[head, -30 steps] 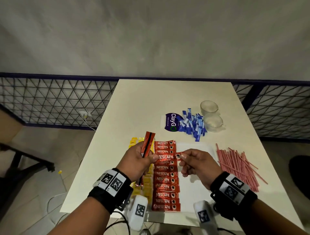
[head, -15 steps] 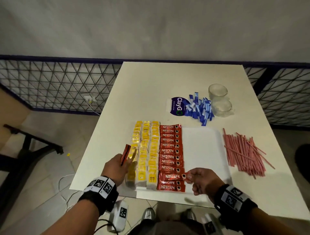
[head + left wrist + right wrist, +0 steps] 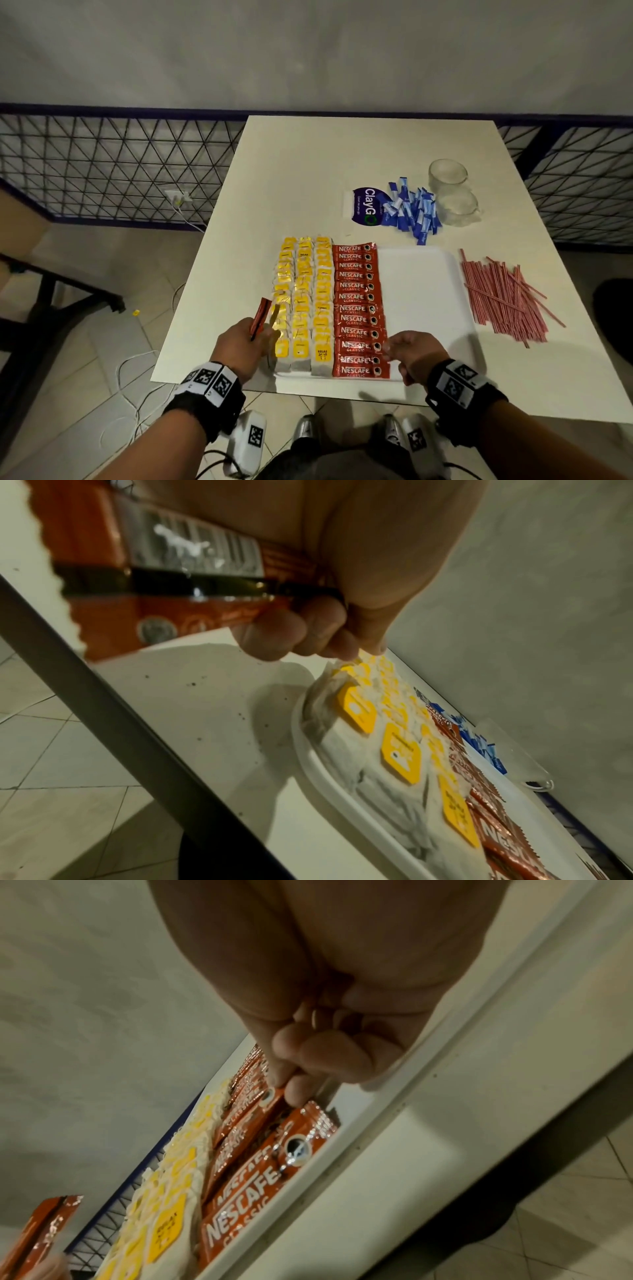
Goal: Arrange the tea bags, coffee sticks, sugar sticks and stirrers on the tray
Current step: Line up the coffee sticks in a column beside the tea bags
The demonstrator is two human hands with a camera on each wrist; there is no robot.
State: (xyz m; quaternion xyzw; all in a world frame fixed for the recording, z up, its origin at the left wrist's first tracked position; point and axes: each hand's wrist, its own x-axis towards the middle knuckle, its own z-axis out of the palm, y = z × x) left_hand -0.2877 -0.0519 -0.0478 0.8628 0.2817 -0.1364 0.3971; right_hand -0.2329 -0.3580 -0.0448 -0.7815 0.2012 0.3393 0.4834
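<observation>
Roughly half done by the look of it: the tea bags (image 3: 303, 301) are sitting in three columns on the left part of the white tray (image 3: 424, 298), and the coffee sticks (image 3: 358, 308) are lying in one overlapping column just beside them, touching the right-hand tea column. The right hand (image 3: 416, 354) is pinching the end of one coffee stick near the front of that column between thumb and fingertips (image 3: 294, 1093), apparently seating it into the row. The left hand (image 3: 239, 346) is gripping a spare coffee stick (image 3: 259, 317), fingers curled round it, held tilted over the bench (image 3: 342, 171) at the tray's left edge, so at least one stick is still waiting to go in; whether more are behind it I cannot tell. The right part of the tray is lying bare, judged to be the space for the remaining two kinds. The sugar sticks (image 3: 412, 212) are still piled loose on the bench beyond the tray, next to a ClayGo packet (image 3: 366, 207) and two clear cups (image 3: 450, 192). The stirrers (image 3: 503, 301) are lying in a loose heap on the bench right of the tray, none on it
</observation>
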